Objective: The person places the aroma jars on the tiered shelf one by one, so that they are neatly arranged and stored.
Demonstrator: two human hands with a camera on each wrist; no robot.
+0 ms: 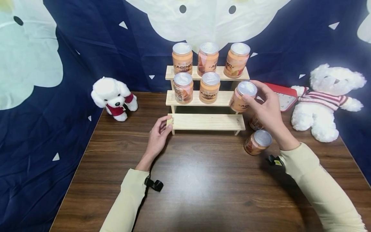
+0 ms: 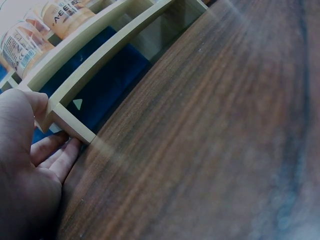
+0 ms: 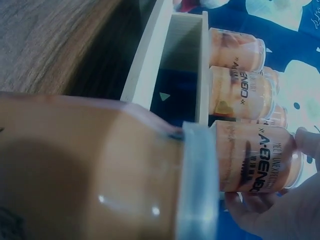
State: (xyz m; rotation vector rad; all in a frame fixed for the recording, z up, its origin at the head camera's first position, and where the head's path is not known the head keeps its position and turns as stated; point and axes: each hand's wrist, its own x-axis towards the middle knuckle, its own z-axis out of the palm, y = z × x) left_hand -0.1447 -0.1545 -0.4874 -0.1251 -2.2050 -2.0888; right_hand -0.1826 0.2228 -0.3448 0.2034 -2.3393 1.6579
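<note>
My right hand point(image 1: 269, 111) holds an orange jar point(image 1: 239, 100) with a silver lid, at the right end of the middle step of a wooden three-step display rack point(image 1: 205, 121). In the right wrist view, thumb and fingers grip the lid end of this labelled jar point(image 3: 255, 157). My left hand point(image 1: 157, 133) pinches the left end of the lowest step, and the left wrist view shows the thumb above and the fingers point(image 2: 65, 160) against the end board. Two similar jars point(image 1: 210, 88) stand on the middle step, left of the held one, and three jars point(image 1: 208, 61) line the top step.
Two more jars stand on the table right of the rack, the front one point(image 1: 255, 143) in plain view, the other partly behind my right hand. A red clock point(image 1: 285, 95) and white teddy bear point(image 1: 321, 103) are farther right. A white toy dog point(image 1: 114, 98) sits left.
</note>
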